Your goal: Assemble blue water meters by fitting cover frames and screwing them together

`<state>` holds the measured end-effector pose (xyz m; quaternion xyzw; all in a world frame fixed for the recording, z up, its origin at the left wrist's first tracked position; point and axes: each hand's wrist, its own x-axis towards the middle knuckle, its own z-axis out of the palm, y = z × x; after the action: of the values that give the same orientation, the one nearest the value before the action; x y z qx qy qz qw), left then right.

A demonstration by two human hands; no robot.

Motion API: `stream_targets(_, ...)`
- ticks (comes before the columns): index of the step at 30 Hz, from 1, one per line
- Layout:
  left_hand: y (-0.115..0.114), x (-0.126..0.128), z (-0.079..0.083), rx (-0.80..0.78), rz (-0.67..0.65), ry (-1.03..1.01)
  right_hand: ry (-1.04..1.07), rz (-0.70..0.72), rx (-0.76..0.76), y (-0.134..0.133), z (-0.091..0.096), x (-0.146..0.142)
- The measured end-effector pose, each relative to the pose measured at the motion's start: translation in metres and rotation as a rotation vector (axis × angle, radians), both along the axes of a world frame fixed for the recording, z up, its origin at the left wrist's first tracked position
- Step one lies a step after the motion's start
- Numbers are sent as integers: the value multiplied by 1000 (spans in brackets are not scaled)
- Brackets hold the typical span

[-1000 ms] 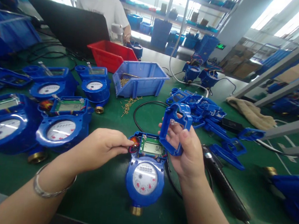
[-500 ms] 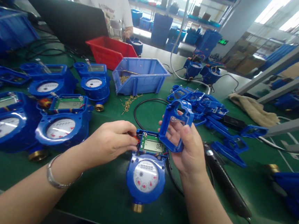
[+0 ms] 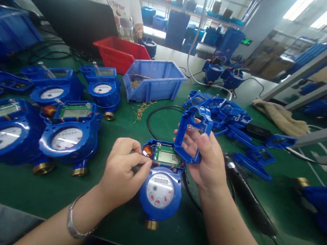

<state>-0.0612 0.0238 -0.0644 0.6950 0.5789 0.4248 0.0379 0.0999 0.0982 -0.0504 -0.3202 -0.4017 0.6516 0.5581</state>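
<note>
A blue water meter (image 3: 160, 189) with a white dial lies in front of me, its brass fitting towards me. Its upper housing is uncovered and shows a circuit board with a lit display (image 3: 167, 157) and a round red-orange part (image 3: 147, 151). My left hand (image 3: 125, 168) is at the housing's left edge, thumb and index fingertips together beside the round part. Whatever lies between those tips is too small to make out. In my right hand (image 3: 207, 157) is a blue plastic cover frame (image 3: 182, 133), held tilted above the housing's right side.
More blue meters (image 3: 69, 137) stand on the left. Behind are a light-blue bin (image 3: 157, 89) of small brass screws, loose screws (image 3: 143, 111) and a red bin (image 3: 120, 54). Blue covers (image 3: 218, 112) are piled at right, near a black electric screwdriver (image 3: 248, 198). A person (image 3: 113, 3) sits opposite.
My left hand has drawn back slightly and down, uncovering the round red-orange part that its fingers covered. My right hand still holds the cover frame in nearly the same place.
</note>
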Motion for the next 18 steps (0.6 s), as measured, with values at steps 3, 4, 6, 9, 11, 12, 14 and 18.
stream_targets(3, 0, -5, 1, -70, -86, -5, -5, 4, 1, 1, 0, 0)
stream_targets(4, 0, -7, 2, -98, -97, 9, -7, 8, 3, 1, 0, 0)
stream_targets(6, 1, -10, 4, -153, -92, 69, -7, 14, 11, 1, 0, -1)
stream_targets(9, 4, -13, 9, -198, -116, 222, -13, 21, 18, 1, 0, -2)
stream_targets(11, 5, -15, 11, -126, -177, 323, -24, 15, 19, 0, 0, -2)
stream_targets(12, 6, -16, 11, -54, -214, 357, -29, 6, 17, 1, 0, -1)
stream_targets(14, 5, -17, 9, 104, -281, 375, -28, -9, 7, 1, 0, 1)
stream_targets(18, 1, -18, -1, 234, -287, 327, -17, -1, -7, 2, -1, 2)
